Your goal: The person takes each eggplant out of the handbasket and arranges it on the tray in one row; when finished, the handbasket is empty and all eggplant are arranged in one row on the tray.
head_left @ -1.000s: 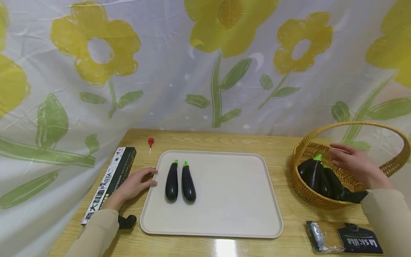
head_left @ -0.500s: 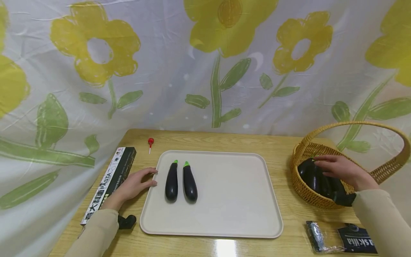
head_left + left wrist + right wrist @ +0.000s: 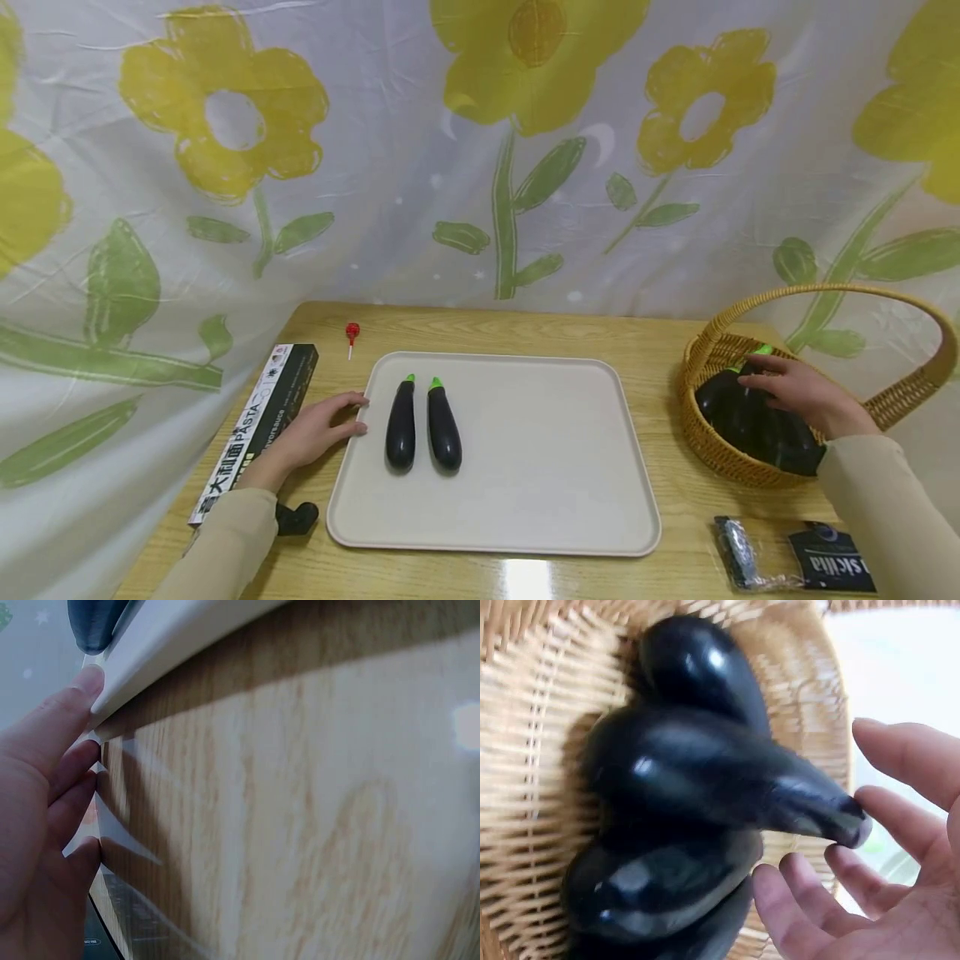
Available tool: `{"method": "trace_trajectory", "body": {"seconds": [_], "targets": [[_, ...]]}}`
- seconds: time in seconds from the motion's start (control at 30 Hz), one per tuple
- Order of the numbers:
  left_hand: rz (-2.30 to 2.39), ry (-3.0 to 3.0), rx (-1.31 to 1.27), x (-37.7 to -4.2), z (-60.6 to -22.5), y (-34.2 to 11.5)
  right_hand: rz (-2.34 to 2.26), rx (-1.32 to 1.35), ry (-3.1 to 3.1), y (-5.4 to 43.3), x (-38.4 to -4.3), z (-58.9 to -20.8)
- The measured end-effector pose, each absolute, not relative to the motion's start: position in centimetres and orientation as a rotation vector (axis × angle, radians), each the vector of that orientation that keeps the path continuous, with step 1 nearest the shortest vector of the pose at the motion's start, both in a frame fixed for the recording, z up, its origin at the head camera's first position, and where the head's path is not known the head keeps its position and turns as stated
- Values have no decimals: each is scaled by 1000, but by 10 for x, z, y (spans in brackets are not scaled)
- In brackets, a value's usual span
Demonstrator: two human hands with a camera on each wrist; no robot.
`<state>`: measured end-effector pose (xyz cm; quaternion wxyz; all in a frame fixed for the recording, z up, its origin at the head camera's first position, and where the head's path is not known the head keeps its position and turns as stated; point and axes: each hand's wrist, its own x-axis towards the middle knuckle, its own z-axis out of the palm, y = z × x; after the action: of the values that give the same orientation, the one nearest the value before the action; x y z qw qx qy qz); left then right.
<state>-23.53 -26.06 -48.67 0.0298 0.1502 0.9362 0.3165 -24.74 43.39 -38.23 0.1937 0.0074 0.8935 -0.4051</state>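
Note:
My right hand [image 3: 806, 392] is inside the wicker basket [image 3: 693, 433], over the eggplants [image 3: 735, 412] there. In the right wrist view, its fingertips lie by the narrow end of one dark eggplant [image 3: 705, 769]; the thumb stands apart from it. A green stem tip [image 3: 763, 350] shows just beyond the hand in the head view. My left hand [image 3: 318, 429] rests at the left rim of the cream tray [image 3: 540, 458], fingers relaxed, thumb against the edge in the left wrist view. Two eggplants, one [image 3: 401, 425] left and one [image 3: 444, 429] right, lie side by side on the tray.
A pasta box [image 3: 258, 425] lies left of the tray, under the left forearm. A red lollipop [image 3: 352, 333] is behind it. A clear and black packet [image 3: 795, 557] lies in front of the basket. The basket's tall handle [image 3: 832, 287] arches over its opening.
My right hand has come left and down onto the eggplants in the basket, and a green stem now shows past it. The right tray eggplant has shifted slightly rightward. The left hand stays put.

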Motion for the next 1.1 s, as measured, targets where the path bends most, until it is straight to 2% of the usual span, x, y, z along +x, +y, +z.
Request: {"method": "trace_trajectory", "body": {"seconds": [0.37, 1.1], "targets": [[992, 2883, 479, -235, -488, -261, -894, -29, 2574, 437, -248, -391], [990, 2881, 460, -235, -488, -261, -1245, 211, 2828, 438, -251, -386]]}}
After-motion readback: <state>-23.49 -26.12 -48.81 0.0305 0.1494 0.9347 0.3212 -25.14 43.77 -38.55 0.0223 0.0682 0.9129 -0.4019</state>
